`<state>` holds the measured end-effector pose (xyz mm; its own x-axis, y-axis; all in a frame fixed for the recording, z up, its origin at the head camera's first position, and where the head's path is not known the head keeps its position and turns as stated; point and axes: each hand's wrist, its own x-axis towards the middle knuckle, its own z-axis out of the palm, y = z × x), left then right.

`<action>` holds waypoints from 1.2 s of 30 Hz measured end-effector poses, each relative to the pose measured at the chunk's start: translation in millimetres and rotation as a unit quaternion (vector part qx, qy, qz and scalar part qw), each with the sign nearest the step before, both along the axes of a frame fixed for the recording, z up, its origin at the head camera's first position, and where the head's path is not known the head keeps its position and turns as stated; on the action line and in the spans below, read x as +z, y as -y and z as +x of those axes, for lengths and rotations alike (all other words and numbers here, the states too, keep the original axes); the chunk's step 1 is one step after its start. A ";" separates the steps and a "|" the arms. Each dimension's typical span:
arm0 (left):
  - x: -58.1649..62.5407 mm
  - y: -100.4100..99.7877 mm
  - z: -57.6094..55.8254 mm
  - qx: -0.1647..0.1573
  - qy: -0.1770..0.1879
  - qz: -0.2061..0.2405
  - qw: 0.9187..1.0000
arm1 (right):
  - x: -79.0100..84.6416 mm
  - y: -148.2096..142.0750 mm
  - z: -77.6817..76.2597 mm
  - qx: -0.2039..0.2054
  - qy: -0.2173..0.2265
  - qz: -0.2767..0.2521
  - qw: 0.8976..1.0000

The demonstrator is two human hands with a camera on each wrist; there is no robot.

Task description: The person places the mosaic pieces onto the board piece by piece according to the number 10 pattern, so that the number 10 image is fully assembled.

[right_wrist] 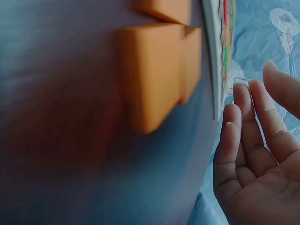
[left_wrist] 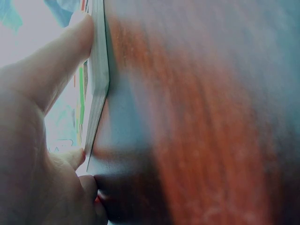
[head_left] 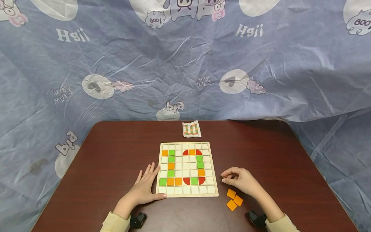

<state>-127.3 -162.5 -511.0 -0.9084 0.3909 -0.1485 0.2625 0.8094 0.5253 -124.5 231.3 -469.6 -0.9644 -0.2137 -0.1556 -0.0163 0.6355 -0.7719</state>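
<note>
A pale wooden grid board [head_left: 187,191] lies on the table, with green, orange and red rounded-corner tiles set in some of its squares. My left hand [head_left: 143,190] is spread at the board's left side, fingertips at that edge and thumb on the near left corner. In the left wrist view the thumb [left_wrist: 77,40] rests at the board's rim [left_wrist: 98,56]. To the right of the board, my right hand [head_left: 242,181] hovers with loosely bent fingers; no tile shows between thumb and fingers [right_wrist: 269,112] in its wrist view. Three loose orange tiles [head_left: 232,205] lie just below it.
Behind the board lies a small paper card [head_left: 191,129] printed with a coloured grid pattern. The dark reddish table [head_left: 121,145] extends to both sides. A blue-grey patterned cloth [head_left: 185,64] hangs behind the table's far edge. A black wrist device [head_left: 138,220] sits by each sleeve.
</note>
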 end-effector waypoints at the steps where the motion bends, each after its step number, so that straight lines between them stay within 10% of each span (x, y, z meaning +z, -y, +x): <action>1: 0.6 -0.1 0.0 0.000 0.000 0.000 1.000 | -1.1 -3.0 2.7 0.003 0.002 -0.001 1.000; 36: 4.4 -1.3 2.5 0.001 0.002 0.009 1.000 | -12.1 3.4 34.5 0.003 -0.038 0.083 0.996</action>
<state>-124.8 -161.2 -506.6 -0.9084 0.3919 -0.1458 0.2588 0.8007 0.5402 -90.0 227.9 -481.7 -0.9733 -0.1977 -0.1167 -0.0748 0.7537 -0.6530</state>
